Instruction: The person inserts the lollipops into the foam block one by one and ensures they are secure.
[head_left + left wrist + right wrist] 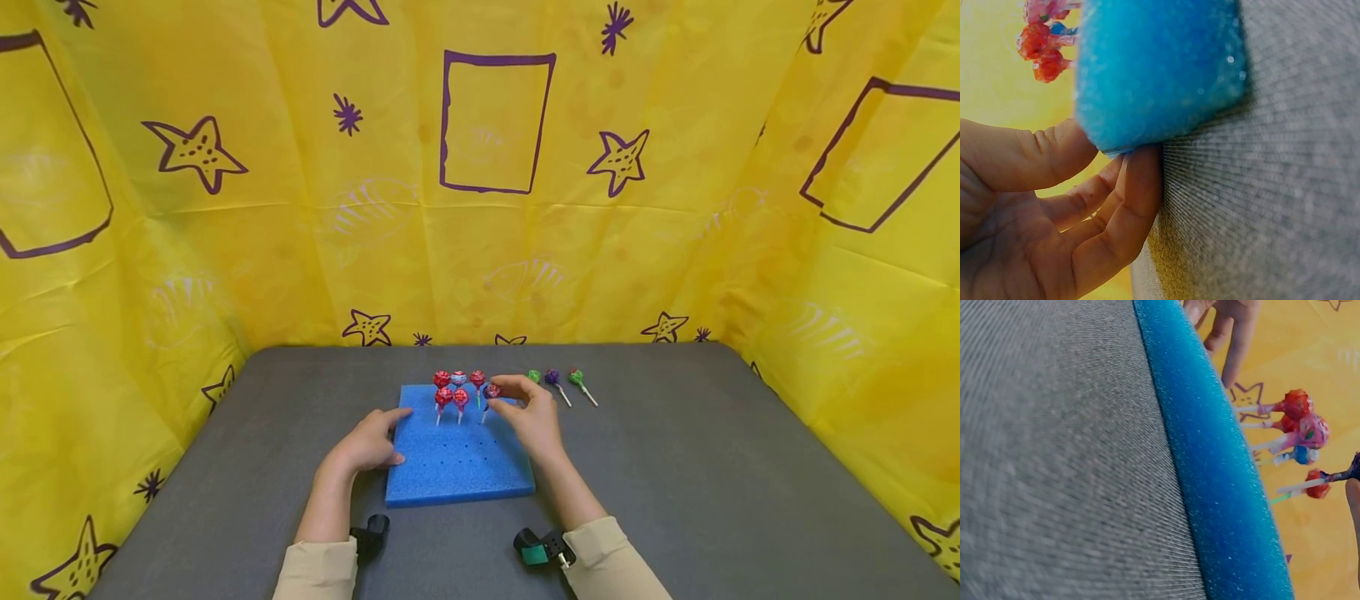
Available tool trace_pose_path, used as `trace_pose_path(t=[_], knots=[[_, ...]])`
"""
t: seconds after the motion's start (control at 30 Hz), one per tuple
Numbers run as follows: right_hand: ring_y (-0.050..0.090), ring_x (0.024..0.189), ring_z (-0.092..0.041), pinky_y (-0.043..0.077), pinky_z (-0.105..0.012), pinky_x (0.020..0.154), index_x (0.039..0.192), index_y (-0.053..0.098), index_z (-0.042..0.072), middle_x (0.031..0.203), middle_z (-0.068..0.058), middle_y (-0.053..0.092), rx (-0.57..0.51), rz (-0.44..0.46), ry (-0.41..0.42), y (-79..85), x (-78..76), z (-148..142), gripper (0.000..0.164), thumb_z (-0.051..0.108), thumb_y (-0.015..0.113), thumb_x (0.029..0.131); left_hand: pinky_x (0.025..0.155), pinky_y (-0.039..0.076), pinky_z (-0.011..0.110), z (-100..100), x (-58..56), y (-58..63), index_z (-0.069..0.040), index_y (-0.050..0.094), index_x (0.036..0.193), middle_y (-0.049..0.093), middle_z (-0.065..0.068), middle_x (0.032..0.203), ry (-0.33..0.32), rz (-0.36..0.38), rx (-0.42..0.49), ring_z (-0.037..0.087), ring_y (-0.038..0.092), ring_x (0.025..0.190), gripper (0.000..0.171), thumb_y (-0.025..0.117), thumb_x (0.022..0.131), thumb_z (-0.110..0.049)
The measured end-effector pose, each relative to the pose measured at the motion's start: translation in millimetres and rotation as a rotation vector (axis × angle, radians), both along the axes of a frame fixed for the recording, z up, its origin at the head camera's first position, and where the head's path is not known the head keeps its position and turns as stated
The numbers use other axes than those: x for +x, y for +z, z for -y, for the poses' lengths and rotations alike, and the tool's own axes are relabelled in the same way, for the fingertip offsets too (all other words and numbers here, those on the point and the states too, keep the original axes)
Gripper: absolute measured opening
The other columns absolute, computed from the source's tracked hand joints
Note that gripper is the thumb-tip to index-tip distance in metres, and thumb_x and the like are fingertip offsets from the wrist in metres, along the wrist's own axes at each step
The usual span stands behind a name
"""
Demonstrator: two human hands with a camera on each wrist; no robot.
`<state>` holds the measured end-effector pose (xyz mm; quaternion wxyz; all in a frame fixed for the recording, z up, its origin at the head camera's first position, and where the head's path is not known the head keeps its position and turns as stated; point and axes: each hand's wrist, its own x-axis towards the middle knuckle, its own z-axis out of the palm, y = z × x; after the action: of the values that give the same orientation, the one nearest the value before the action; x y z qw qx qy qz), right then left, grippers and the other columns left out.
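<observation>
My right hand (536, 419) pinches a dark purple-and-red wrapped lollipop (492, 391) by its head, over the blue foam block (457, 483). In the right wrist view its white stick (1300, 486) points at the foam, with a small gap visible between its end and the block. Several lollipops stand upright in the far part of the foam, among them a red one (443, 397), a pink one (461, 397) and a blue one (458, 378). At the block's left edge my left hand (367, 440) touches the foam, thumb and fingers spread.
To the right of the block, a green lollipop (534, 376), a purple one (553, 377) and a green-and-red one (576, 377) lie on the dark grey table (675, 467). Small holes dot the nearer foam. A yellow patterned curtain (300, 275) surrounds the table.
</observation>
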<state>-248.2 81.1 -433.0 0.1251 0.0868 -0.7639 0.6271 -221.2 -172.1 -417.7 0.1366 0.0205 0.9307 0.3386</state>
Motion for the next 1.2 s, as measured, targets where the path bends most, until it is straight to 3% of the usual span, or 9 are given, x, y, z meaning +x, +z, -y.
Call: trace_pose_path(t=[0.67,1.2], knots=[[0.07,0.101,-0.025,0.058,-0.025,0.078,0.108,0.073,0.012,0.108,-0.01,0.074,0.033,0.01,0.024,-7.3,-0.1,2.2,0.027,0.003,0.076,0.083,0.083,0.051,0.042,-0.6,1.0,1.1,-0.006,0.045,0.147,0.048,0.028,0.131,-0.003,-0.001,0.001,0.035,0.051,0.109,0.067,0.069,0.085,0.002],[0.07,0.104,-0.026,0.058,-0.025,0.08,0.111,0.073,0.012,0.111,-0.01,0.074,0.069,0.029,0.064,-8.5,1.4,3.0,0.028,0.004,0.075,0.084,0.097,0.048,0.055,-1.3,0.4,0.2,-0.007,0.043,0.148,0.045,0.029,0.137,0.013,0.015,-0.004,0.037,0.049,0.114,0.068,0.069,0.086,0.0]])
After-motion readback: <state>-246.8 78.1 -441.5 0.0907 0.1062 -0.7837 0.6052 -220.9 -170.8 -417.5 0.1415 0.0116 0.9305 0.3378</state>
